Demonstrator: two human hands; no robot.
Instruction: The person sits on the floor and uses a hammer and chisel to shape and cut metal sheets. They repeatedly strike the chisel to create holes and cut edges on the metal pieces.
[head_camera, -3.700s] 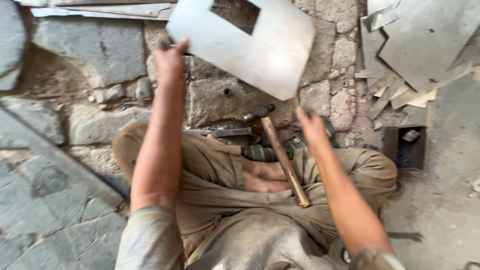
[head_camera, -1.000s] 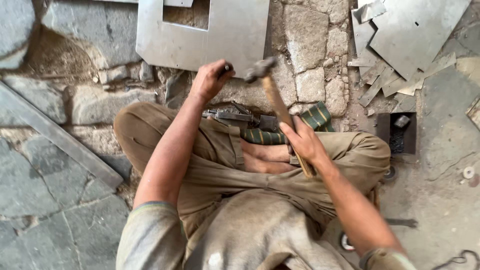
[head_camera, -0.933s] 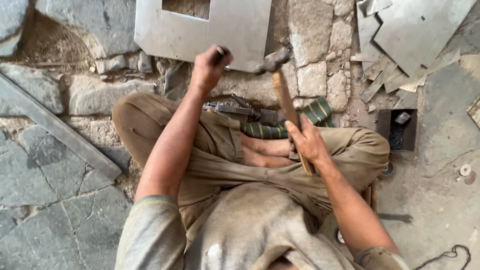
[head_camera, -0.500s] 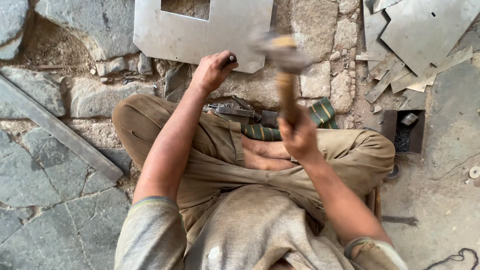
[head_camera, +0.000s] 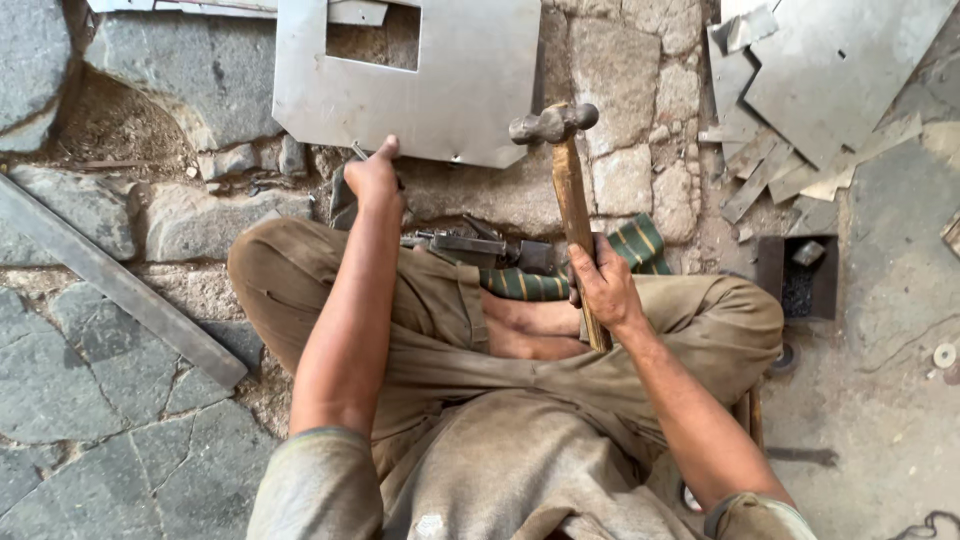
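Rough stone paving (head_camera: 110, 390) makes up the whole workspace, with the person sitting cross-legged right on it. Right hand (head_camera: 605, 285) is wrapped tight around the wooden handle of a ball-peen hammer (head_camera: 570, 190), gripping about halfway down, head raised and hovering just off the lower right corner of the sheet metal panel (head_camera: 470, 80). Left hand (head_camera: 372, 175) is closed around a small dark tool, looks like a chisel or punch (head_camera: 358, 152), but most of it is buried in the fist so I can't say which. Its tip sits right at the bottom edge of the panel.

If it were me, I'd keep that left-hand tool planted firmly and square to the metal, thumb clear of the struck end, and let the hammer drop straight onto it instead of swinging sideways. Choking up on the handle like that gives control over power, which seems right for light taps.

The panel itself lies flat on the stones ahead of the knees: dull grey, scuffed, with a rectangular window cut out near its top and a clipped corner at lower left. More sheet offcuts (head_camera: 800, 90) are piled to the right, a long flat steel bar (head_camera: 120, 285) lies diagonally on the left, and a green striped cloth (head_camera: 630, 250) plus some dark metal tools (head_camera: 470, 245) sit by the shins.
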